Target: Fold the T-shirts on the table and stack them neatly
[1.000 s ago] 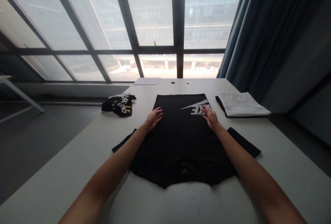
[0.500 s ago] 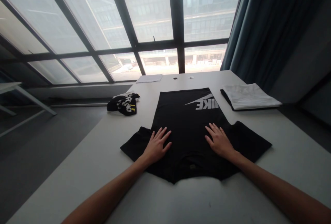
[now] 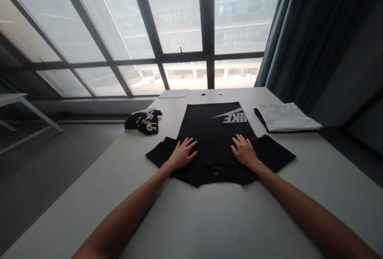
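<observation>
A black T-shirt (image 3: 214, 139) with a white Nike print lies spread on the white table (image 3: 191, 219), its neckline toward me and its sleeves out to both sides. My left hand (image 3: 182, 153) rests flat on the shirt near the left sleeve, fingers spread. On the other side my right hand (image 3: 244, 150) lies palm down by the right sleeve, its fingers also apart. Neither hand grips the fabric. The print sits near the far right part of the shirt, upside down from my side.
To the left lies a crumpled black and white garment (image 3: 143, 121) with yellow marks. Folded white cloth (image 3: 289, 116) over something black is at the right. White paper (image 3: 173, 93) lies at the far edge, near two round table holes. Windows and a blue curtain (image 3: 278, 32) stand behind.
The shirt and both hands appear slightly farther from me, and the right hand has shifted a little left. The view has tilted slightly. Both hands stay flat on the shirt.
</observation>
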`<state>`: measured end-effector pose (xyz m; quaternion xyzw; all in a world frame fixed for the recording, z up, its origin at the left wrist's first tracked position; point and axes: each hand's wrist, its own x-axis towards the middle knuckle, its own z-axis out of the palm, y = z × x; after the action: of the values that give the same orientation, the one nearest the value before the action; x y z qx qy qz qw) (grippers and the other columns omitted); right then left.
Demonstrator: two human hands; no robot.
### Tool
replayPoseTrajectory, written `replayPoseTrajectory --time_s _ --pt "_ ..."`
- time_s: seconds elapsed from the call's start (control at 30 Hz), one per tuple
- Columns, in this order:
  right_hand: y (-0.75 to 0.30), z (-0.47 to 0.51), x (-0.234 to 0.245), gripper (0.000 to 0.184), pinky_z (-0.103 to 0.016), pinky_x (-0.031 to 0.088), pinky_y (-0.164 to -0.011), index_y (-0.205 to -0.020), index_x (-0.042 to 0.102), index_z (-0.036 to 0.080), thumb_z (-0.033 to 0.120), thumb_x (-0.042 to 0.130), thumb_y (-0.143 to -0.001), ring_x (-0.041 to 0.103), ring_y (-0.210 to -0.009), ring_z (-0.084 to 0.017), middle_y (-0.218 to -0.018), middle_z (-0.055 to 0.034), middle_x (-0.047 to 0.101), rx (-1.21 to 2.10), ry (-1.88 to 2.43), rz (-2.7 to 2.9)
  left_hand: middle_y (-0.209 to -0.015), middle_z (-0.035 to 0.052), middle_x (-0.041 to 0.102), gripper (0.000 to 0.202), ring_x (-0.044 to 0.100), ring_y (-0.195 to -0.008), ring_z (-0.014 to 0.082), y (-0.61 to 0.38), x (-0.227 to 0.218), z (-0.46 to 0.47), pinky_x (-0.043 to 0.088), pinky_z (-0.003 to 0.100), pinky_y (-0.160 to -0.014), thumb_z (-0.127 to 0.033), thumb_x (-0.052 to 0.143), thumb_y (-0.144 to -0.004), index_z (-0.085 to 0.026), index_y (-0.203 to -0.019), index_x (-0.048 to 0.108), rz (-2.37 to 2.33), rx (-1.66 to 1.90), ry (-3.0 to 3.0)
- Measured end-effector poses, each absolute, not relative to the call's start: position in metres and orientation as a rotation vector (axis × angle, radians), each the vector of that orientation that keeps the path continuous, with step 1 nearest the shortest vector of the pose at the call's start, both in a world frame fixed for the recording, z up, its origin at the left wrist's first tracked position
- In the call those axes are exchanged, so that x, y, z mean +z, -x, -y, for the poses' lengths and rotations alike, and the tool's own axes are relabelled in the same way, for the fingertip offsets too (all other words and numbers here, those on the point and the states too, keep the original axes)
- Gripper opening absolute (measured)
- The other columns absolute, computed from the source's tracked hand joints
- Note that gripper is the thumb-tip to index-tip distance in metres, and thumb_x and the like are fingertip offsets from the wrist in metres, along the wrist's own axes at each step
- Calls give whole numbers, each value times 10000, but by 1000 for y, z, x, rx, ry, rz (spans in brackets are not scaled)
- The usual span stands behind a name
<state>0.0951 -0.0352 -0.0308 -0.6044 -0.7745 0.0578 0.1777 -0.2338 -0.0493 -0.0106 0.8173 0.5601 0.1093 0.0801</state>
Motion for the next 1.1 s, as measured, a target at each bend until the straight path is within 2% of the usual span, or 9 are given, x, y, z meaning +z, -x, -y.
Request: replayPoseTrajectory --time_s 0.2,0.4,0.47,0.57,0.7,0.8,0.93,1.03,1.1 --pt "-85 49 -34 559 -525 175 -1212 -1476 481 156 423 413 -990 237 -1517 -295 -1610 -151 341 264 1682 2241 -1649 30 270 574 170 -1535 290 192 -16 84 95 572 -1227 -521 459 -997 -364 -1542 373 -1413 359 -2522" --pt "-81 46 -27 530 -493 223 -1216 -1451 514 138 368 404 -987 279 -1505 -271 -1588 -148 385 296 1628 2122 -1646 41 272 560 166 -1532 329 187 -4 87 103 629 -1211 -538 517 -969 -360 -1497 454 -1327 360 -2428" --pt "-75 44 -22 517 -488 253 -1212 -1417 553 128 357 420 -974 308 -1493 -275 -1568 -151 419 362 1578 2063 -1620 47 339 516 229 -1518 315 179 3 82 158 586 -1224 -502 529 -967 -325 -1451 524 -1305 501 -2348" --pt "-65 44 -17 477 -449 296 -1208 -1348 620 145 346 431 -959 389 -1452 -247 -1509 -138 503 462 1425 1907 -1521 70 494 418 422 -1428 281 159 6 79 316 489 -1200 -419 543 -958 -277 -1341 633 -1239 820 -2121" --pt "-67 48 -10 463 -456 391 -1152 -1287 666 207 451 489 -936 507 -1360 -264 -1422 -112 596 740 1247 1614 -1406 73 605 355 548 -1316 266 146 5 82 456 430 -1104 -381 544 -949 -260 -1253 684 -1108 1038 -1814" --pt "-85 51 -7 566 -461 474 -1066 -1365 602 231 564 351 -982 541 -1333 -276 -1442 -110 582 1094 1178 1409 -1325 58 665 328 590 -1265 272 159 4 87 474 433 -1083 -394 561 -941 -267 -1202 714 -1124 1053 -1771" --pt "-110 51 -13 682 -484 489 -1048 -1523 402 246 557 68 -1016 500 -1378 -252 -1534 -105 482 1375 1040 1321 -1231 80 713 307 636 -1198 311 186 -1 87 483 479 -1072 -421 638 -885 -243 -1104 756 -1152 1113 -1584" --pt "-119 50 -22 715 -522 481 -1055 -1576 283 236 538 -22 -1005 480 -1395 -248 -1558 -116 445 1385 1024 1333 -1376 87 634 437 606 -1255 320 199 -6 82 486 510 -1073 -482 532 -932 -248 -1274 671 -968 1161 -1104" --pt "-120 49 -27 711 -536 475 -1061 -1583 257 233 530 -27 -1004 473 -1399 -248 -1561 -121 439 1417 1011 1317 -1462 66 564 486 534 -1343 293 204 -9 79 415 504 -1149 -485 435 -967 -261 -1364 601 -828 1156 -849"
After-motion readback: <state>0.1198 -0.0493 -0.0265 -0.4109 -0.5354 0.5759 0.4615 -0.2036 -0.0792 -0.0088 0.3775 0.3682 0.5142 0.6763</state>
